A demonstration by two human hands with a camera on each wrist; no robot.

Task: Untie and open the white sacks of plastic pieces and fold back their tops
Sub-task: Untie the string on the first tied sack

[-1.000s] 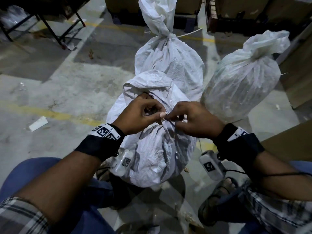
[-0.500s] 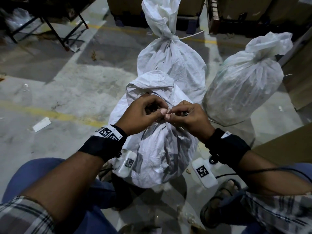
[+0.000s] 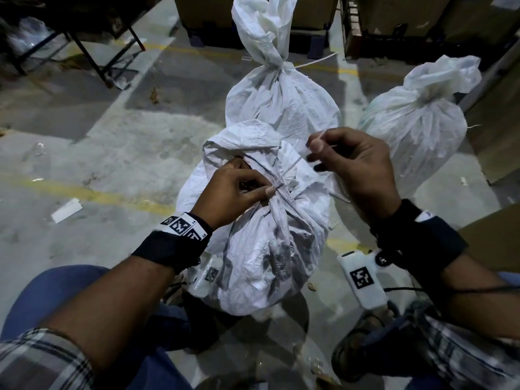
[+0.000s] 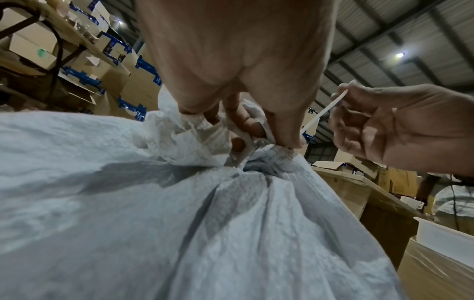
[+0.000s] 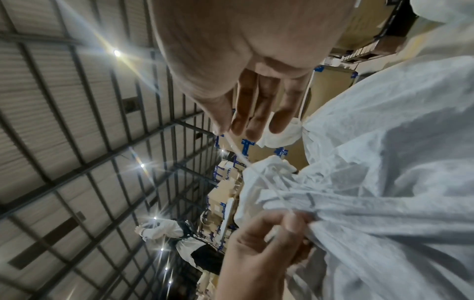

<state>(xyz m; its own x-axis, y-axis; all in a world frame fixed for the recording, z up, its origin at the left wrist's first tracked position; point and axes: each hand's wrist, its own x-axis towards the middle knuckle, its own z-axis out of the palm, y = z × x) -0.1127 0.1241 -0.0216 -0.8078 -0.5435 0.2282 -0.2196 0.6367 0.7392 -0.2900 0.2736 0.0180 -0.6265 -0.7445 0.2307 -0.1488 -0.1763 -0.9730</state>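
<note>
While hands point(image 3: 349, 167) pull string point(image 3: 292, 166), sack point(image 3: 270, 249) stays tied.

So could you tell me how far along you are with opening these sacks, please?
Done: nothing yet; no sack is open or folded back. In hand: the near sack, neck still bunched; the left hand pinches the knot while the right hand pulls the tie taut, up and away. Left: opening this sack and folding its top, then the far sack and the right sack, both still tied.
</note>
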